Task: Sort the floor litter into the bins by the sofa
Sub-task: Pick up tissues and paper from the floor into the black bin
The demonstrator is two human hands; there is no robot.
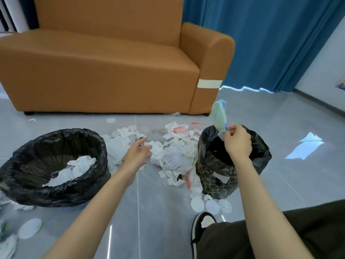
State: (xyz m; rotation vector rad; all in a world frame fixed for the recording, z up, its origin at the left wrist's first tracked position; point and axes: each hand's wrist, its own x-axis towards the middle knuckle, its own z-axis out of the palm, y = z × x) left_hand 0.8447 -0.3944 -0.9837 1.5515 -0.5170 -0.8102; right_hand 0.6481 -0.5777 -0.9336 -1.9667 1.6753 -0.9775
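1. Right hand (pixel 238 142) is up at centre right of the frame, thumb and fingertips pinching the lower end of a pale green and blue wrapper (pixel 219 116).
2. The wrapper stands almost upright, hanging right over the open mouth of the right bin (pixel 261 152), a black-lined basket with a patterned wall.
3. Left hand (pixel 137 154) is out at mid-frame, fingers loose and spread and holding nothing, over the left edge of the litter pile (pixel 175 157). I can't tell whether it touches the paper.
4. The pile, crumpled white paper with a few red-printed scraps, lies on the grey floor (pixel 149 212) between the two bins.
5. Left bin (pixel 56 195), wide and black-bagged, sits at centre left with white paper (pixel 78 165) in its bottom.
6. White round discs (pixel 197 203) lie just below the right bin; another disc (pixel 29 228) is in the lower left.
7. The orange sofa (pixel 102 62) fills the upper left, with the blue curtain (pixel 270 43) in the upper right.
8. A black-and-white shoe (pixel 196 227) and a dark trouser leg (pixel 289 236) show in the lower right.
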